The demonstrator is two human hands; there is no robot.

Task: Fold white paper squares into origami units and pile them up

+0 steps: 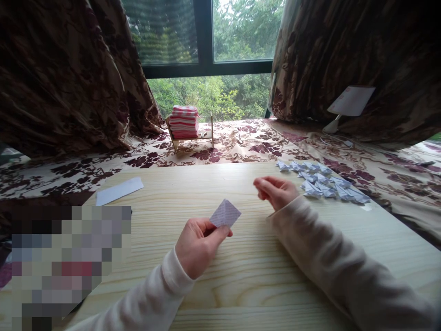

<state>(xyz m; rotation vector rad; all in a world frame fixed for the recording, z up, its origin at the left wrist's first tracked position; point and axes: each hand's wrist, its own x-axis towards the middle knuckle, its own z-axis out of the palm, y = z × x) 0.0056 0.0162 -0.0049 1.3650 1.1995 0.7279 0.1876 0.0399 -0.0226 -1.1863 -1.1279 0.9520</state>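
Note:
Over the middle of the table, my left hand [202, 243] pinches a small folded paper [225, 213] between thumb and fingers. The paper is a pale diamond with faint print and a crease down its centre. My right hand [276, 191] hovers apart from it, further right, fingers curled together and a little blurred; no object shows in it. Just beyond that hand, on the table's far right corner, lie several folded white paper pieces [322, 180] in loose rows.
A white paper strip [119, 191] lies at the left of the wooden table [165, 197]. A blurred-out patch covers the lower left. Behind, on floral cloth, stand a small rack [193, 137] with stacked red-and-white cloths [184, 122] and a white lamp [351, 100].

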